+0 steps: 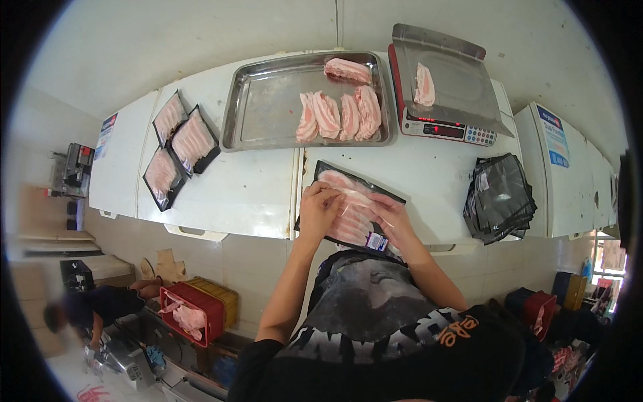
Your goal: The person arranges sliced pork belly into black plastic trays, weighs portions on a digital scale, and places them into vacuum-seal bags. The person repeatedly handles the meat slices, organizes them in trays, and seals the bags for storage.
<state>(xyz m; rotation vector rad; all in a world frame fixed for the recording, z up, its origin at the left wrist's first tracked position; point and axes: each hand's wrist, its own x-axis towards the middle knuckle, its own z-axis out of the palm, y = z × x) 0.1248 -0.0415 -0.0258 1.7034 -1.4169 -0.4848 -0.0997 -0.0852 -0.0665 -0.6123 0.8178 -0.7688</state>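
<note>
A clear-fronted, black-backed vacuum bag of sliced pork belly (350,221) lies at the front edge of the white chest freezer, its corner bearing a label. My left hand (321,208) is on the bag's upper left part, thumb and fingers pinching at the film. On the right side, my right hand (393,216) holds the film between thumb and fingers. Behind the bag, a steel tray (271,110) holds several pork belly strips (327,115). One strip of pork (424,85) rests on the pan of a digital scale (442,128).
Several filled meat packs (193,140) lie at the left on the freezer lid (241,191). A stack of black plastic bags (502,196) sits at the right. Behind me are a red crate (193,314) with meat and, at lower left, a person (100,306) beside a metal machine.
</note>
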